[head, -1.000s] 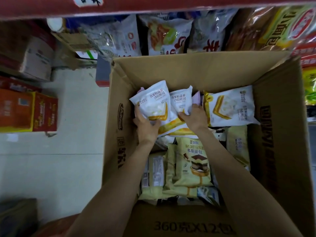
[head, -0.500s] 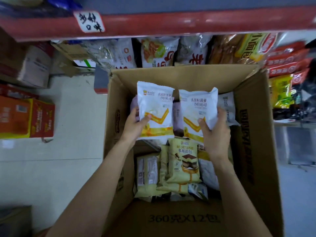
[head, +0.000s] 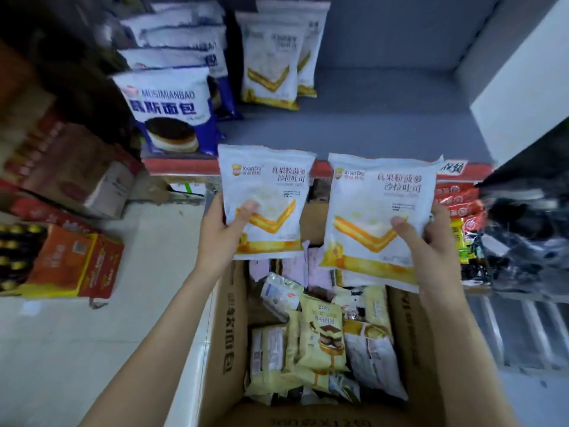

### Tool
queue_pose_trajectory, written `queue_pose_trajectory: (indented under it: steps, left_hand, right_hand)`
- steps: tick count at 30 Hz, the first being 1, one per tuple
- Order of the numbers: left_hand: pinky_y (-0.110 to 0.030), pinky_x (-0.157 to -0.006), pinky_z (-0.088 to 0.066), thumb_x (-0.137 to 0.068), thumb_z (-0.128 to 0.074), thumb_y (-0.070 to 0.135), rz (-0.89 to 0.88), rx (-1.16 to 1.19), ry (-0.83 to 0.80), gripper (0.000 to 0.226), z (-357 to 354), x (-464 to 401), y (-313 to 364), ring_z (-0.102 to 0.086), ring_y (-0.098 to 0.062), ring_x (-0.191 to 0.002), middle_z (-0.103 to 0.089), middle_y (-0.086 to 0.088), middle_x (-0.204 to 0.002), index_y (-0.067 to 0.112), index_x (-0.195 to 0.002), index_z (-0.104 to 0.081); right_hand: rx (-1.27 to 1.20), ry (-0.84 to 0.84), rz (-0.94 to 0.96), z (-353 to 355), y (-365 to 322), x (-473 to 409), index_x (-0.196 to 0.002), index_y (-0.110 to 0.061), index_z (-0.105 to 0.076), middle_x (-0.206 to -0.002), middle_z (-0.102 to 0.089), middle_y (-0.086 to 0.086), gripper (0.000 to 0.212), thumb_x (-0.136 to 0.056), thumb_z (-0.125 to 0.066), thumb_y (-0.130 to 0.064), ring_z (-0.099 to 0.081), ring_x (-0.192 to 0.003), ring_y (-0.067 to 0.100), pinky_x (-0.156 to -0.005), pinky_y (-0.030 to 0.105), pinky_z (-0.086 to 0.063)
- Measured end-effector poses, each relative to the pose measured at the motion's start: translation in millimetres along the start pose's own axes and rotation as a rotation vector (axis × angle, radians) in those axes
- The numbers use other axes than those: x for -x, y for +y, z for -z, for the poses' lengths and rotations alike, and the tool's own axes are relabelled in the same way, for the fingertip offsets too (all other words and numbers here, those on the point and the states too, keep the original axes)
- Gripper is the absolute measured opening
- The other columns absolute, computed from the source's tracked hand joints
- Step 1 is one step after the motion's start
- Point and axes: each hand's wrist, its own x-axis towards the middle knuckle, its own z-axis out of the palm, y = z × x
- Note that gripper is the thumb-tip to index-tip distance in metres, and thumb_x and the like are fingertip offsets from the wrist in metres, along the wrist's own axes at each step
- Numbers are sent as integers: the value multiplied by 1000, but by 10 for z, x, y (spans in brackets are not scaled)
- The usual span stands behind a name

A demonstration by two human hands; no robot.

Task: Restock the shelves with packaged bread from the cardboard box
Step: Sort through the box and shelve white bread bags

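A shop aisle with a pale tiled floor [head: 101, 328] is shown, faced by a grey metal shelf with a red front edge [head: 385, 118]. An open brown cardboard box [head: 229, 328] stands on the floor below the shelf and serves as the landmark.

Above the far end of the box, two white-and-yellow plastic packets of sliced bread are held upright, side by side and apart. The left packet [head: 266, 198] is pinched at its lower left corner by the left hand [head: 221, 229], thumb on the front, fingers behind. The right packet [head: 380, 217] is pinched at its lower right edge by the right hand [head: 431, 238] in the same manner. Both grips are closed on the film.

On the shelf beyond the box, matching white-and-yellow packets [head: 277, 60] stand at the back, with blue-and-white bread packets [head: 172, 109] to their left. More packaged bread, pale yellow and lilac [head: 320, 334], is left inside the box.

The packets are judged light, soft and easily crushed, with smooth, slippery film; a hold at the sealed edges or flat sides is advised, without squeezing the loaf.

The fingers behind each packet are hidden. The box's lower layers and near flap are cut off, and items at the frame edges are blurred.
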Motion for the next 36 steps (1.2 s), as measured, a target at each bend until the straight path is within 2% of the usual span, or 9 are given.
queue_pose_trajectory:
  steps: [5,7,11,14,18,22,28,32,36]
  left_hand:
    - [-9,-84,-44,-95,-55,14,-153,15,-9,31,-228,-614,432,-56,14,-98,-59,15,-111,15,-124,-47]
    - [-7,-84,-43,-95,-54,15,-180,19,3,34,-362,-920,557,-55,17,-95,-58,14,-110,10,-128,-45]
    - [-6,-79,-45,-95,-54,17,-149,79,9,42,-674,-1525,721,-56,4,-95,-56,3,-119,8,-133,-38]
    - [-7,-78,-44,-95,-54,16,-127,122,56,41,-838,-1920,657,-56,-6,-101,-55,-1,-120,7,-130,-36]
    - [-26,-92,-44,-96,-48,12,-183,-92,91,39,-924,-2362,388,-54,-22,-115,-53,-6,-125,4,-132,-34]
    - [-42,-94,-41,-86,-63,17,-205,-545,125,53,-915,-2648,138,-48,-39,-116,-50,-25,-125,-5,-129,-42]
    - [-34,-90,-43,-91,-58,25,-89,-418,90,55,-722,-2488,207,-54,-32,-114,-57,-16,-125,7,-138,-37]
    - [-42,-98,-45,-95,-44,36,-78,-112,119,43,-499,-2084,173,-56,-22,-112,-57,-5,-123,18,-134,-43]
    - [-23,-96,-39,-97,-48,25,-196,-266,69,44,-378,-1792,79,-48,-9,-114,-46,-1,-133,20,-139,-38]
  right_hand:
    - [-137,8,56,-110,-341,-284,-123,-20,-50,-109,-66,-6,36,-89,-61,-17,-64,-95,5,-71,16,-51]
    - [-180,38,73,-173,-388,-437,-125,-20,-48,-117,-63,-1,38,-89,-62,-19,-62,-105,13,-80,26,-52]
    - [-278,100,82,-303,-405,-775,-124,-19,-48,-120,-63,-2,38,-90,-62,-21,-59,-112,17,-98,45,-47]
    - [-309,141,96,-426,-410,-1001,-126,-19,-45,-122,-61,-4,38,-91,-60,-20,-57,-113,13,-97,38,-47]
    - [-315,139,109,-579,-369,-1231,-127,-19,-42,-121,-59,-7,38,-92,-58,-20,-57,-107,2,-74,10,-47]
    - [-246,104,124,-726,-344,-1401,-126,-19,-41,-117,-60,-10,37,-93,-57,-20,-58,-101,-3,-74,13,-48]
    - [-185,8,148,-1044,-326,-1626,-129,-14,-39,-112,-59,-11,40,-93,-57,-16,-58,-97,-5,-74,9,-47]
    - [-220,-76,82,-1489,-383,-1796,-129,-8,-40,-105,-58,-10,40,-93,-57,-13,-57,-91,-3,-70,5,-45]
    - [-67,-127,114,-2009,-386,-1947,-132,-6,-38,-122,-55,4,42,-94,-53,-15,-51,-115,21,-92,24,-41]
